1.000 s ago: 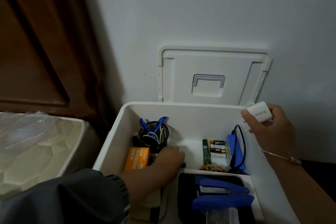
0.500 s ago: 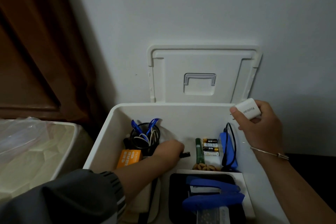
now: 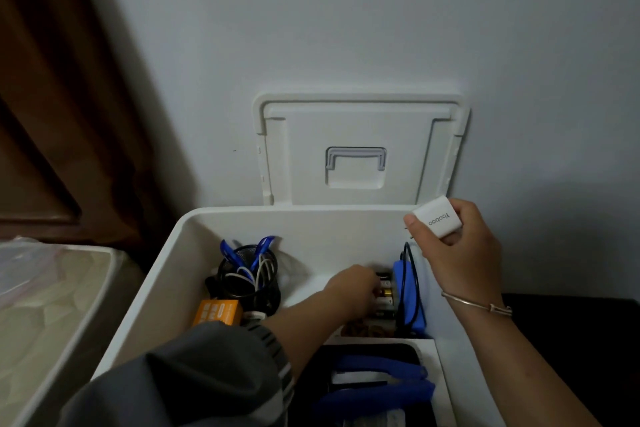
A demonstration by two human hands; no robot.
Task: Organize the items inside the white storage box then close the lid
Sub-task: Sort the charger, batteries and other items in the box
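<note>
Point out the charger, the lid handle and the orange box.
charger [image 3: 438, 222]: head view, on its printed face.
lid handle [image 3: 356, 152]: head view, on its top bar.
orange box [image 3: 217, 312]: head view, on its visible top face.

Head view, close, looking down into storage box [image 3: 166, 274].

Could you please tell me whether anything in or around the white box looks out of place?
Nothing looks spilled or broken. The white charger is outside the box, held in the right hand above its right rim, and the cables at the back left are a loose tangle bulging out of their black cup.
</note>
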